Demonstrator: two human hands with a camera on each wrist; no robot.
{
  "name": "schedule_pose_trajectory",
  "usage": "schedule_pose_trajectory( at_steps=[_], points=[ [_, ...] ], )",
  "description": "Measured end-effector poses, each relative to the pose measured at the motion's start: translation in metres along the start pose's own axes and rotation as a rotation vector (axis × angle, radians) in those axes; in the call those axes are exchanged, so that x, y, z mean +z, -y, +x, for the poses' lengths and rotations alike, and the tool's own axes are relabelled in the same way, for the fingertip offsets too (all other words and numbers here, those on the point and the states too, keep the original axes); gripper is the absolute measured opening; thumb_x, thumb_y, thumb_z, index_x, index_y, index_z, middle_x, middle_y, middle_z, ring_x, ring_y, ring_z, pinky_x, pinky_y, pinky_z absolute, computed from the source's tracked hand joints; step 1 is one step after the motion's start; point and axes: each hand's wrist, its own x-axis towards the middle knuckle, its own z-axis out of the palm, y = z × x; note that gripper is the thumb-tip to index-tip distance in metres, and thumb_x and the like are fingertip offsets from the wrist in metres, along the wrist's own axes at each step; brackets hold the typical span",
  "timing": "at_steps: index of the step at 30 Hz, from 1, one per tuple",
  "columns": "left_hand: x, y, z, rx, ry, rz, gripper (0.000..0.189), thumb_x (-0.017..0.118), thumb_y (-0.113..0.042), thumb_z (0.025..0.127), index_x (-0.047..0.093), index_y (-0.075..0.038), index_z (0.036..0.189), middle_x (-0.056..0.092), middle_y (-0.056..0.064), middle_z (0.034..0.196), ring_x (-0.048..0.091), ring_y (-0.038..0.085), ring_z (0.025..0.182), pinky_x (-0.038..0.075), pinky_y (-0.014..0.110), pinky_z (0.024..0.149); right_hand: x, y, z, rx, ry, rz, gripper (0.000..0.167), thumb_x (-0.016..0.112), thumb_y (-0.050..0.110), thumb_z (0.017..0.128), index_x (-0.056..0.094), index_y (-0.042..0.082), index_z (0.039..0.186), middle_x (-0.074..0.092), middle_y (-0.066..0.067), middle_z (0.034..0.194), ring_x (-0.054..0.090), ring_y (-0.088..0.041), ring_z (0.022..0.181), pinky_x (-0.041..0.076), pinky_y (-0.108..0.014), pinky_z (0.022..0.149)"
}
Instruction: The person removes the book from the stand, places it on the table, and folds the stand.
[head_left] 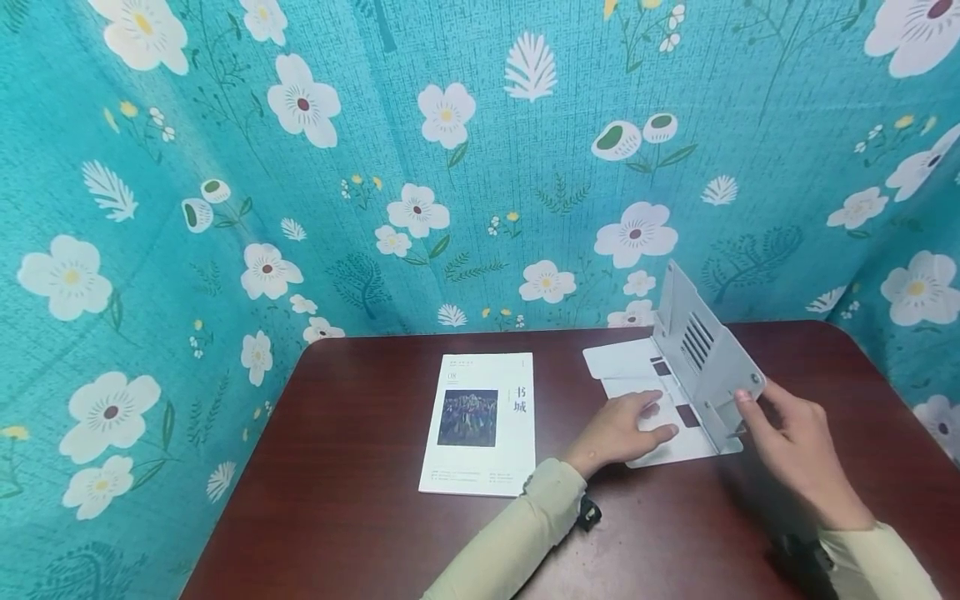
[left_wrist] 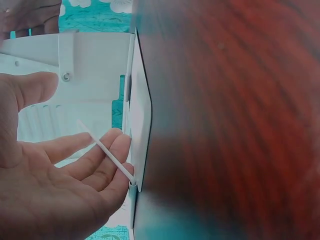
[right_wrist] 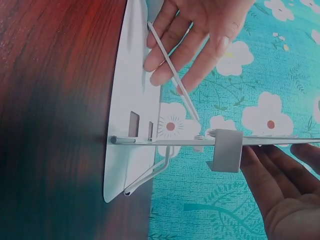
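Observation:
A pale grey metal book stand (head_left: 727,362) sits on the right of the table, its slotted panel raised from a flat base plate (head_left: 633,358). My right hand (head_left: 798,437) grips the raised panel by its outer edge, thumb on one face and fingers behind. Over the base, my left hand (head_left: 618,429) has its fingers loosely extended, thumb apart. In the left wrist view a thin slanting wire support (left_wrist: 112,159) crosses in front of those fingers, which lie against or close behind it. The right wrist view shows a bent wire leg (right_wrist: 150,176) beyond the panel.
A white magazine (head_left: 480,462) with a dark picture on its cover lies flat left of the stand. The dark red wooden table (head_left: 337,467) ends at a flowered teal cloth (head_left: 480,167) at the back and sides. A small black object (head_left: 589,512) is by the left wrist.

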Motion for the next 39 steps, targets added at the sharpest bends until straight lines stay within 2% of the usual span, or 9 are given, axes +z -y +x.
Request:
schedule_pose_trajectory(
  at_steps=[5, 10, 13, 20, 25, 28, 32, 36, 39],
  points=[
    [-0.001, -0.002, 0.000, 0.009, -0.002, 0.072, 0.060, 0.060, -0.045, 0.102, 0.053, -0.013, 0.153, 0.064, -0.002, 0.147, 0.059, 0.005, 0.137, 0.043, 0.017, 0.114, 0.001, 0.002, 0.003, -0.026, -0.008, 0.004, 0.042, 0.063, 0.011, 0.102, 0.061, -0.001, 0.142, 0.067, -0.037, 0.124, 0.041, 0.037, 0.092, 0.039, 0.004, 0.064],
    [-0.001, -0.002, -0.001, 0.070, 0.085, 0.369, 0.061, 0.055, -0.053, 0.102, 0.063, -0.009, 0.143, 0.060, 0.001, 0.152, 0.047, 0.011, 0.150, 0.031, 0.024, 0.127, 0.001, 0.003, 0.003, -0.018, -0.011, 0.000, 0.041, 0.063, 0.012, 0.102, 0.062, -0.002, 0.141, 0.068, -0.037, 0.123, 0.043, 0.035, 0.091, 0.039, 0.003, 0.064],
    [-0.001, -0.001, -0.002, 0.106, 0.137, 0.460, 0.056, 0.053, -0.055, 0.103, 0.070, -0.009, 0.132, 0.063, -0.002, 0.149, 0.044, 0.009, 0.152, 0.022, 0.025, 0.131, 0.001, 0.002, 0.003, -0.006, 0.003, -0.010, 0.043, 0.063, 0.013, 0.102, 0.060, 0.000, 0.143, 0.067, -0.036, 0.126, 0.043, 0.033, 0.093, 0.037, 0.004, 0.065],
    [0.000, 0.003, -0.005, 0.075, 0.156, 0.391, 0.057, 0.052, -0.054, 0.104, 0.069, -0.010, 0.135, 0.056, -0.005, 0.155, 0.043, 0.008, 0.152, 0.020, 0.020, 0.130, 0.001, 0.002, 0.001, -0.001, 0.018, -0.021, 0.042, 0.063, 0.012, 0.102, 0.061, -0.002, 0.142, 0.067, -0.037, 0.125, 0.042, 0.032, 0.090, 0.039, 0.002, 0.060],
    [-0.001, 0.004, -0.005, 0.076, 0.148, 0.382, 0.058, 0.050, -0.054, 0.104, 0.068, -0.010, 0.136, 0.055, -0.006, 0.156, 0.042, 0.008, 0.153, 0.021, 0.020, 0.129, 0.003, 0.005, 0.001, -0.010, 0.008, -0.026, 0.042, 0.065, 0.013, 0.102, 0.062, -0.002, 0.141, 0.068, -0.036, 0.125, 0.045, 0.032, 0.093, 0.037, 0.004, 0.065],
    [-0.002, 0.004, -0.005, 0.078, 0.150, 0.371, 0.058, 0.050, -0.054, 0.104, 0.068, -0.011, 0.137, 0.055, -0.005, 0.157, 0.043, 0.010, 0.153, 0.026, 0.021, 0.128, 0.008, 0.008, 0.000, -0.055, -0.014, -0.005, 0.038, 0.068, 0.010, 0.099, 0.066, -0.004, 0.134, 0.070, -0.036, 0.121, 0.040, 0.037, 0.096, 0.038, 0.005, 0.067],
    [-0.005, 0.006, -0.006, 0.077, 0.149, 0.321, 0.059, 0.051, -0.054, 0.104, 0.064, -0.010, 0.142, 0.055, -0.002, 0.157, 0.048, 0.010, 0.149, 0.035, 0.020, 0.123, 0.017, 0.011, -0.002, -0.148, -0.036, 0.014, 0.036, 0.074, 0.002, 0.092, 0.071, -0.003, 0.127, 0.073, -0.033, 0.114, 0.043, 0.037, 0.098, 0.042, 0.004, 0.068],
    [-0.008, 0.007, -0.007, 0.070, 0.119, 0.246, 0.059, 0.055, -0.050, 0.103, 0.061, -0.010, 0.145, 0.059, -0.001, 0.153, 0.056, 0.008, 0.141, 0.042, 0.019, 0.116, 0.026, 0.017, -0.005, -0.203, -0.025, -0.008, 0.044, 0.078, 0.000, 0.087, 0.072, 0.003, 0.130, 0.076, -0.027, 0.115, 0.043, 0.036, 0.103, 0.044, 0.004, 0.072],
    [-0.013, 0.007, -0.007, 0.044, 0.036, 0.169, 0.055, 0.057, -0.046, 0.103, 0.060, -0.011, 0.146, 0.063, -0.002, 0.148, 0.061, 0.008, 0.136, 0.047, 0.020, 0.112, 0.032, 0.020, -0.008, -0.230, -0.016, -0.046, 0.049, 0.081, -0.001, 0.083, 0.073, 0.007, 0.131, 0.077, -0.023, 0.115, 0.052, 0.029, 0.097, 0.048, 0.000, 0.068]
  ],
)
